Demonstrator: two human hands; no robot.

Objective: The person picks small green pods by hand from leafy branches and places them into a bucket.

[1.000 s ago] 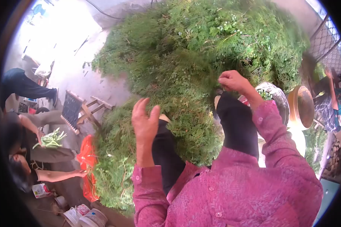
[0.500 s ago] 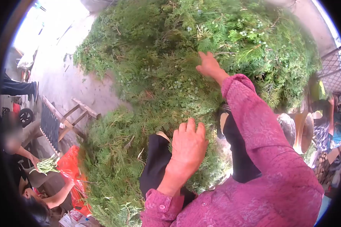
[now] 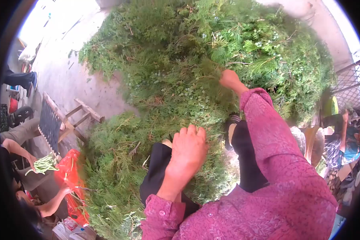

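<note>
A large heap of green cypress branches (image 3: 180, 94) with scale-like leaves and small pale bluish cones spreads before me. My right hand (image 3: 231, 81) is closed at the heap's middle. A blurred cypress sprig (image 3: 210, 75) runs out from its fingers to the left. My left hand (image 3: 189, 147) is by my left knee, back up, with its fingers curled down. Whatever those fingers hold, if anything, is hidden under the hand. Dark trousers (image 3: 248, 160) and part of a shoe (image 3: 231, 132) show between my arms.
A wooden folding stool (image 3: 74, 124) lies left of the heap. At lower left, a person's hands (image 3: 66, 187) are near green beans (image 3: 44, 165) and a red plastic bag (image 3: 73, 200). Another person (image 3: 352, 146) is at the right, below a wire mesh panel (image 3: 354, 82).
My right hand has gone from spread fingers to a closed grip on a sprig, shifting slightly right and nearer. My left hand has moved a little left, its fingers more curled.
</note>
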